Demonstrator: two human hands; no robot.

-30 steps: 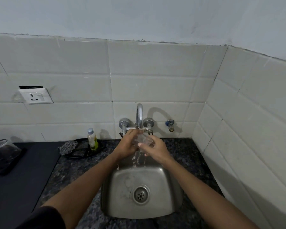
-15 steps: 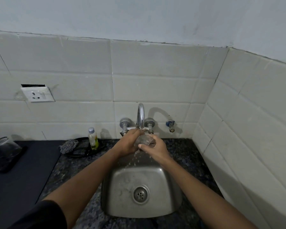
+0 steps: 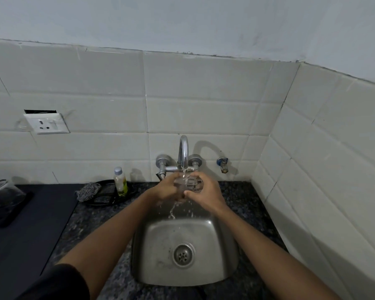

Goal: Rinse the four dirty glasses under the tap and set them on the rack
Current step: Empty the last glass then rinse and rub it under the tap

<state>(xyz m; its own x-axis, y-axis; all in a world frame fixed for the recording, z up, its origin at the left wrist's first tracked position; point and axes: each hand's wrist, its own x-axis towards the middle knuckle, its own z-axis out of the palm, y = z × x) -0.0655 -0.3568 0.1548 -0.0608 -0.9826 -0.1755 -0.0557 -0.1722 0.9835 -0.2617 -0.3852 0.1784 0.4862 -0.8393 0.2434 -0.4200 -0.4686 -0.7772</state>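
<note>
Clear glass (image 3: 188, 184) under tap (image 3: 183, 151); left hand (image 3: 168, 188) & right hand (image 3: 205, 192) grip curled round it

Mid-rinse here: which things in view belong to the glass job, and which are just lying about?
In the job:
glass, gripped by left hand and right hand
running tap
sink
glasses at far left

Lying about:
small bottle
scrubber
black dish
wall socket
</note>
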